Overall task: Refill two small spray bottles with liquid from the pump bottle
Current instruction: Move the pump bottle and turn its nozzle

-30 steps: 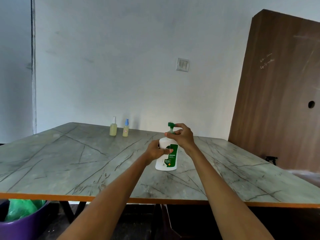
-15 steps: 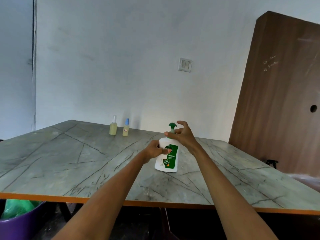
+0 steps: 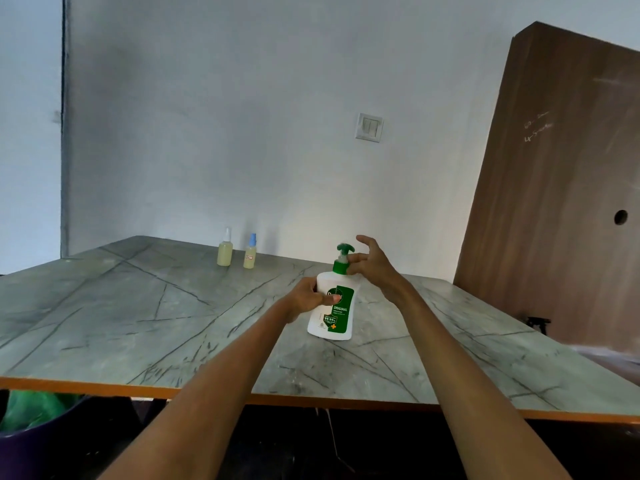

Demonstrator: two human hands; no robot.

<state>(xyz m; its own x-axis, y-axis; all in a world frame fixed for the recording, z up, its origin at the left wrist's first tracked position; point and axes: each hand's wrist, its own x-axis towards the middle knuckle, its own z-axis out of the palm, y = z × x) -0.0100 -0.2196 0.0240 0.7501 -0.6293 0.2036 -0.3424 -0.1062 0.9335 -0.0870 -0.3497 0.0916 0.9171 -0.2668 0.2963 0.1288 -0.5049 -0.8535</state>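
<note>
A white pump bottle (image 3: 334, 315) with a green label and green pump head stands on the marble-patterned table (image 3: 138, 306). My left hand (image 3: 310, 297) grips its body from the left, thumb across the label. My right hand (image 3: 372, 266) is at the green collar under the pump head; thumb and middle fingers pinch it while the index finger is lifted. Two small spray bottles of yellowish liquid stand far back near the wall, apart from both hands: one with a white cap (image 3: 225, 252), one with a blue cap (image 3: 250, 256).
A large brown wooden board (image 3: 554, 202) leans against the wall at the table's right. A purple bin with a green bag (image 3: 34, 424) sits below the table's front-left edge. A light switch (image 3: 370, 127) is on the wall.
My right hand has slid off the pump head down to the collar and its index finger has lifted. The left hand keeps its grip on the bottle body.
</note>
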